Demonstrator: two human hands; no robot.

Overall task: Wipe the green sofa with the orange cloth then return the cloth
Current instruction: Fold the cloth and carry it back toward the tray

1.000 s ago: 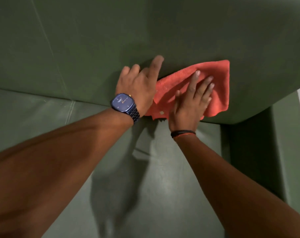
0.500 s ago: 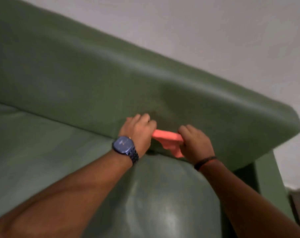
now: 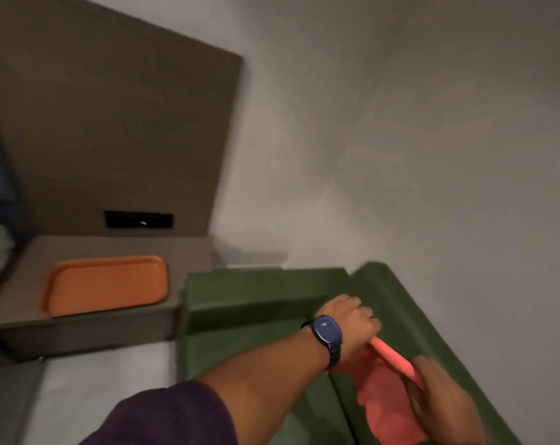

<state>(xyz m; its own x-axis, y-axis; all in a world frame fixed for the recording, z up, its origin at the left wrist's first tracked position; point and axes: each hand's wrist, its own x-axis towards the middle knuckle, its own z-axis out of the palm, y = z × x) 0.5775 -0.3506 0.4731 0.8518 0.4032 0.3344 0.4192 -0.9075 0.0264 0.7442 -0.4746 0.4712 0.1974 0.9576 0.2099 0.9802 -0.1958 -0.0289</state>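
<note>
The orange cloth (image 3: 384, 399) hangs between my two hands in front of the green sofa (image 3: 256, 300), at the lower right of the head view. My left hand (image 3: 352, 319), with a blue watch on its wrist, is closed on the cloth's upper left edge. My right hand (image 3: 439, 396) grips the cloth's right end, and the top edge is stretched taut between them. The cloth's lower part drapes down over the sofa's seat. The picture is blurred by motion.
An orange tray (image 3: 107, 284) lies on a brown side table (image 3: 89, 326) to the left of the sofa's arm. A brown panel (image 3: 111, 123) rises behind it against a pale wall (image 3: 400, 139). A white surface (image 3: 95, 390) is at the lower left.
The view has swung up and left, from the sofa's back to its end and the side table. My hands went from pressing the cloth flat on the backrest to gripping it and lifting it off.
</note>
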